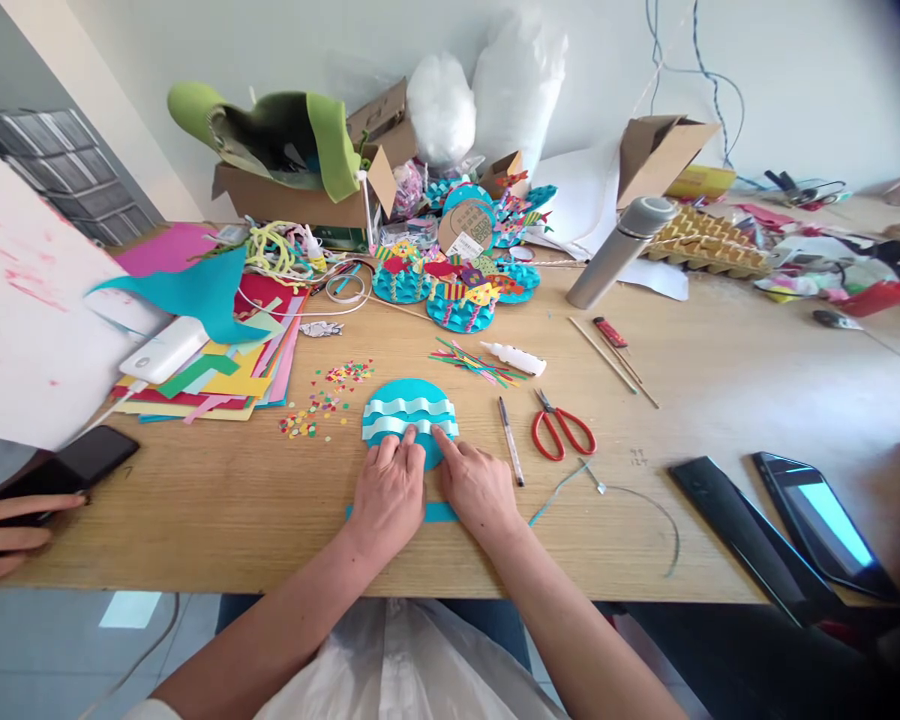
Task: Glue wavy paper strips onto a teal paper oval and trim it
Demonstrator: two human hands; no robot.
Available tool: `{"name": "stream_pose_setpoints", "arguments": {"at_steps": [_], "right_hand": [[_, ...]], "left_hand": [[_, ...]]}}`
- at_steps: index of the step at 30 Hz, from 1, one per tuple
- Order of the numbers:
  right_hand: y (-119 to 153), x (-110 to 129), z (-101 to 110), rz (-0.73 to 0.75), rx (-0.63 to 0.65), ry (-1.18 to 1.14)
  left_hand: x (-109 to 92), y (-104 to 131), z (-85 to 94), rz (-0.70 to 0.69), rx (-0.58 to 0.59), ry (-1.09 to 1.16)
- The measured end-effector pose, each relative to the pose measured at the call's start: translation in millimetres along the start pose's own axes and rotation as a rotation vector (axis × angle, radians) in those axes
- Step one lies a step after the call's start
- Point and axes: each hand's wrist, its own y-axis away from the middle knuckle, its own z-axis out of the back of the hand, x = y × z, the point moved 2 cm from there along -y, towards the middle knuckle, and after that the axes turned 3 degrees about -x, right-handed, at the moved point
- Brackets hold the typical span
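A round blue paper disc (409,390) lies on the table in front of me. Two light-blue wavy strips (420,407) run across it, one above the other. My left hand (388,490) presses a fingertip on the lower strip, its other fingers curled. Just to the right, my right hand (480,485) touches the same strip with its extended index finger, the other fingers folded under. Whether anything small is under the fingers is hidden. Part of a blue strip (441,512) shows on the table between my wrists.
Red-handled scissors (562,432), a pen (510,440) and a glue bottle (515,358) lie to the right. Confetti (307,420) and coloured paper (217,385) are at the left. Finished blue decorations (461,305) stand behind. Another person's hand (15,530) holds a phone (82,465).
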Motion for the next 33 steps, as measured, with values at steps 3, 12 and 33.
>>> {"name": "stream_pose_setpoints", "arguments": {"at_steps": [3,12,33], "right_hand": [[-0.6,0.1,-0.2,0.002,0.012,0.010],[-1.0,0.5,-0.9,0.004,0.004,-0.002],[-4.9,2.9,4.7,-0.013,0.124,0.023]], "left_hand": [[0.1,0.6,-0.3,-0.003,-0.001,-0.001],[0.1,1.5,-0.8,-0.013,-0.016,-0.022],[-3.0,-1.8,4.8,-0.018,0.095,-0.021]]}}
